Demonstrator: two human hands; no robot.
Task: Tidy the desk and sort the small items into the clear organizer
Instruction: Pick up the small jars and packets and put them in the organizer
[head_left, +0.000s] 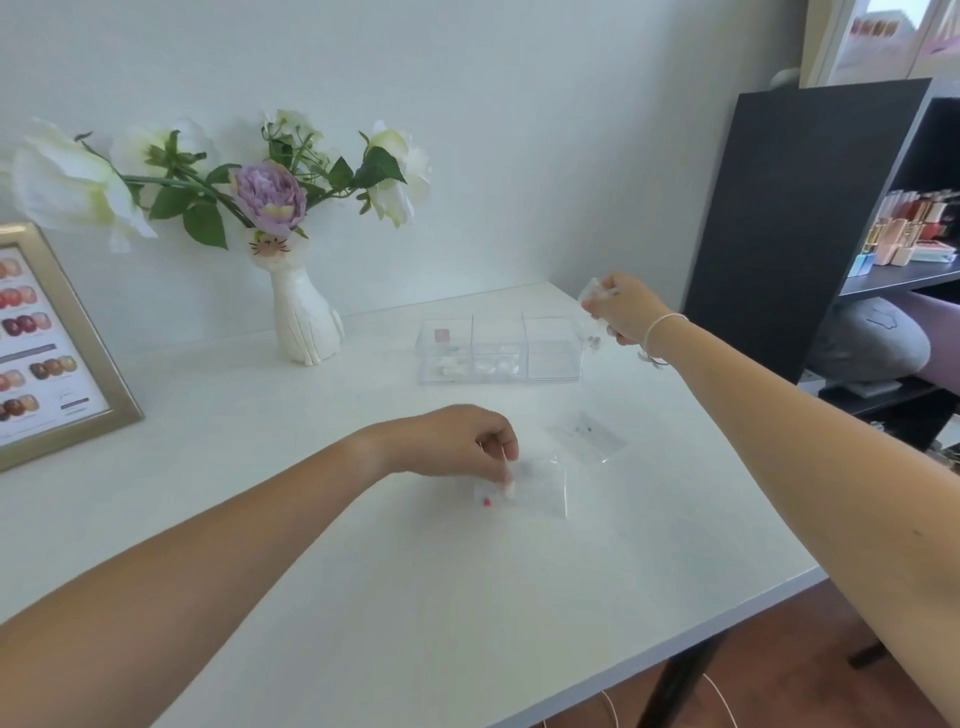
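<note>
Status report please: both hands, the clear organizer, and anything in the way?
Left hand pinching small clear bag on desk. Right hand holding a clear packet beside clear organizer. Another bag lies between; path open.

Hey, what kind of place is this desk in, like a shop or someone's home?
Probably a small nail salon or home nail studio. A framed chart of painted nail designs stands on the white desk, and a dark shelf beside it holds rows of what look like polish bottles.
</note>
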